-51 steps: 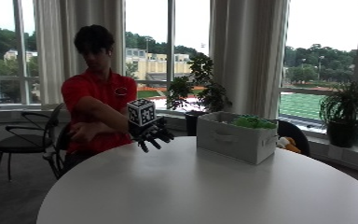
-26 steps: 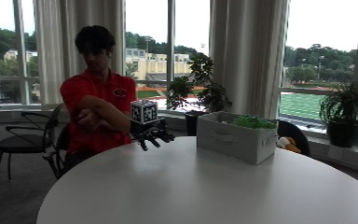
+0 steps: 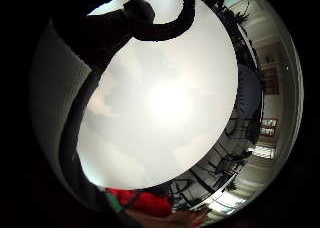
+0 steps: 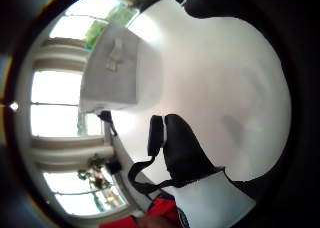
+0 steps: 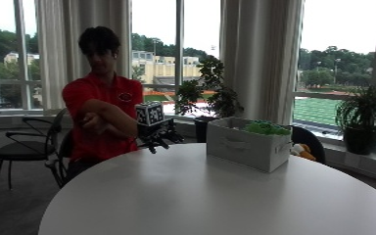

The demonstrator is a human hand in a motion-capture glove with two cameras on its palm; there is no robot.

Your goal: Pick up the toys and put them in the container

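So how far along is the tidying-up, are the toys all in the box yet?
It looks close to done. Something green already sits in the white container, and the bare part of the round table shows no toys. The gloved right hand hangs over the table's edge, fingers relaxed and holding nothing. An orange and white toy lies behind the container, off the table; that may be what's left.

The round table [image 5: 194, 196] is plain white. On it, to the right, the container [image 5: 248, 146] is pale grey fabric with a bright green toy [image 5: 264, 128] showing at its top. The gloved right hand [image 5: 159, 138] is black; the person's shirt [image 5: 100, 98] is red.
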